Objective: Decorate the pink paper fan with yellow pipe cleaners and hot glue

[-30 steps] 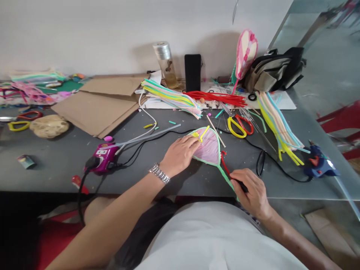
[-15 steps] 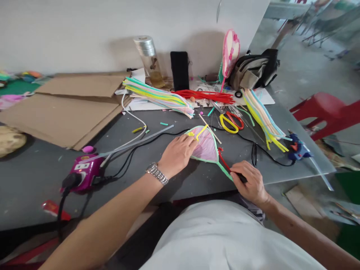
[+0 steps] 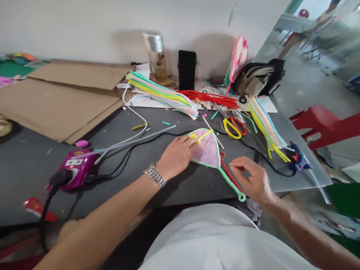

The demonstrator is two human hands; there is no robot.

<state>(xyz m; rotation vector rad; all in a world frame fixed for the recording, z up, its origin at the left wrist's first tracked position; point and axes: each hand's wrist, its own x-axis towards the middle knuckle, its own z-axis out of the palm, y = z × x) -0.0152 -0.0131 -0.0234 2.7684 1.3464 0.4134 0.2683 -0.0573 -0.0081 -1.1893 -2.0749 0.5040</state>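
A fan-shaped piece (image 3: 206, 152) with a lilac face, a mint-green fuzzy rim and a looped handle lies on the dark table. My left hand (image 3: 180, 153) is closed over its left edge, fingertips beside a bent yellow pipe cleaner (image 3: 204, 136) on the lilac face; the thumb is hidden. Along the handle lies a red pipe cleaner (image 3: 230, 172), its upper end curled. My right hand (image 3: 250, 178) hovers just right of the handle, apart from it. Its fingers are curled, with a gap between thumb and forefinger and nothing seen in them.
Behind lie pipe cleaner bundles (image 3: 165, 95), red pipe cleaners (image 3: 209, 98) and scissors (image 3: 232, 128). A glue gun (image 3: 298, 159) rests at the right edge, its cord crossing the table. Left are a purple power socket (image 3: 77, 170) and cardboard (image 3: 64, 101). A bottle (image 3: 157, 60) stands against the wall.
My right hand has let go of the handle and moved slightly right, so the handle's looped end now shows. My left hand stays on the fan-shaped piece. The view has shifted slightly.
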